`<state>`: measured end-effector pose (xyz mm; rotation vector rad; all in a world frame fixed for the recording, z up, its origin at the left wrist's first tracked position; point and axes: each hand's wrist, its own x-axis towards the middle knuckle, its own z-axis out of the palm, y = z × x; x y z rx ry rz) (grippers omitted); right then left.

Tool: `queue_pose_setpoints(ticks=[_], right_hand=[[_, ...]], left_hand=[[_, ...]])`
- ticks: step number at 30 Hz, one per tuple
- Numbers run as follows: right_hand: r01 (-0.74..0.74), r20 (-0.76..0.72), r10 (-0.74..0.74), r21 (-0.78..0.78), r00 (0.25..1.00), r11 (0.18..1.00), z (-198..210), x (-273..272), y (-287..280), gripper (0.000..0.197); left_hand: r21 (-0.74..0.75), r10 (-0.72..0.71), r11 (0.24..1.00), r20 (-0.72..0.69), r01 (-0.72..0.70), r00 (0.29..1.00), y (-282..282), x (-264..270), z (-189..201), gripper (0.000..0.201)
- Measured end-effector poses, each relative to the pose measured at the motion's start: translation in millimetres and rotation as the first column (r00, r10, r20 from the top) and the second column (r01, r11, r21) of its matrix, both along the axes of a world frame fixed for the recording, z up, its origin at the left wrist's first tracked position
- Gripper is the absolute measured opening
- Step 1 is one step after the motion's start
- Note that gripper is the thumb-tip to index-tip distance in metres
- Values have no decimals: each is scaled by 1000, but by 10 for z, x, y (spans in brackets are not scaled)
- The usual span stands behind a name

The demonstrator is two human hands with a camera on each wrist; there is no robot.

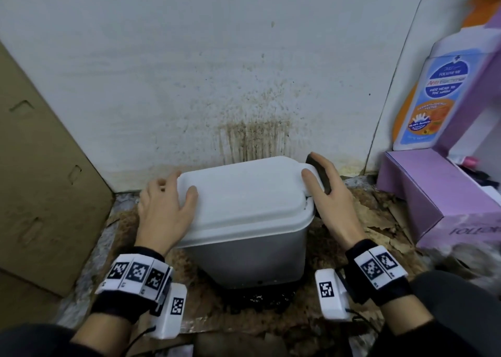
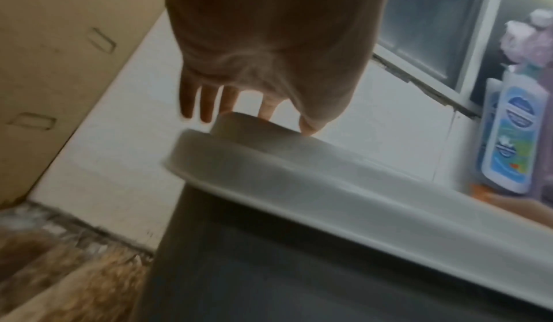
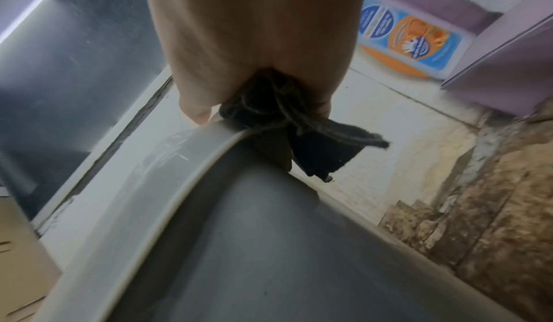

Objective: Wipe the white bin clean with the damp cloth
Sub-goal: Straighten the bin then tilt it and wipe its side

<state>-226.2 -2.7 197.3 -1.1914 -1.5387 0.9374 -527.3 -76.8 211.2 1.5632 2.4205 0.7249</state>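
Note:
The white bin [image 1: 257, 251] stands on the floor against the wall, its lid [image 1: 244, 194] closed. My left hand [image 1: 180, 184] rests on the lid's left end, thumb on top and straight fingers over the far edge; the left wrist view shows the fingers [image 2: 206, 104] stretched past the lid [image 2: 299, 168]. My right hand [image 1: 311, 165] grips a dark cloth [image 1: 321, 172] and presses it against the lid's right end, thumb on top. In the right wrist view the cloth [image 3: 323, 147] hangs bunched from my palm over the lid's rim [image 3: 167, 178].
A brown-stained wall [image 1: 254, 134] stands right behind the bin. Flattened cardboard [image 1: 40, 180] leans at the left. At the right stand a purple box [image 1: 439, 194] and a wash bottle [image 1: 431, 96]. The floor covering [image 1: 366, 234] is worn and peeling.

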Motion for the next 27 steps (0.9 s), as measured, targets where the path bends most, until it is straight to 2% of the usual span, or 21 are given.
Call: queue_pose_setpoints(ticks=[3, 5, 13, 18, 27], right_hand=[[-1, 35, 2, -36, 999, 999, 2, 82, 5, 49], [5, 62, -1, -58, 998, 998, 0, 130, 11, 52], [58, 149, -39, -127, 988, 990, -84, 277, 82, 58], [60, 100, -48, -129, 994, 990, -78, 270, 32, 56], [314, 14, -314, -74, 949, 947, -219, -48, -540, 72]], left_hand=[[-132, 18, 991, 232, 13, 973, -69, -21, -31, 81], [-173, 32, 985, 322, 26, 946, -86, -22, -44, 91], [-148, -23, 985, 377, 84, 926, -17, -30, -205, 99], [-73, -52, 993, 425, 91, 904, -20, -42, -143, 92], [-2, -217, 970, 428, 241, 878, 216, -279, 24, 78]])
